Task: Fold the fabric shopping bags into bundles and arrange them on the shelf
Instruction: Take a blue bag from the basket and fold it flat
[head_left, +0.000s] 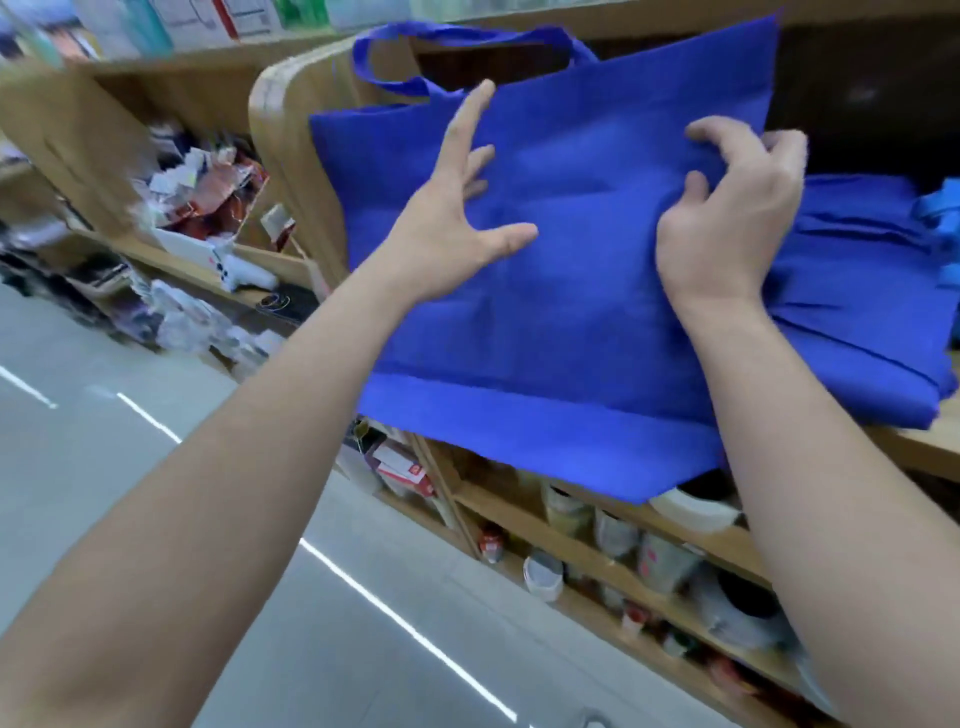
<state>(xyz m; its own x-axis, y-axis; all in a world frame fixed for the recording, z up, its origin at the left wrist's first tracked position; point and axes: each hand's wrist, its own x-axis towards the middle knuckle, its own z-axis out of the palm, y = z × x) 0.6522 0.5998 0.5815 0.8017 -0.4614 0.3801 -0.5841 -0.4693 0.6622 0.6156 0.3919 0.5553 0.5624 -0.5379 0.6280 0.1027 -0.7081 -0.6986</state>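
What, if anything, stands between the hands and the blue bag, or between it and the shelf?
Nothing visible. The left hand lies spread on the blue bag, the right hand grips its fabric, and the bag overhangs the shelf edge beside a pile of other blue bags.

Flat blue fabric bag (561, 322) overlaps stacked blue bags (857, 291) on the shelf (914, 452).
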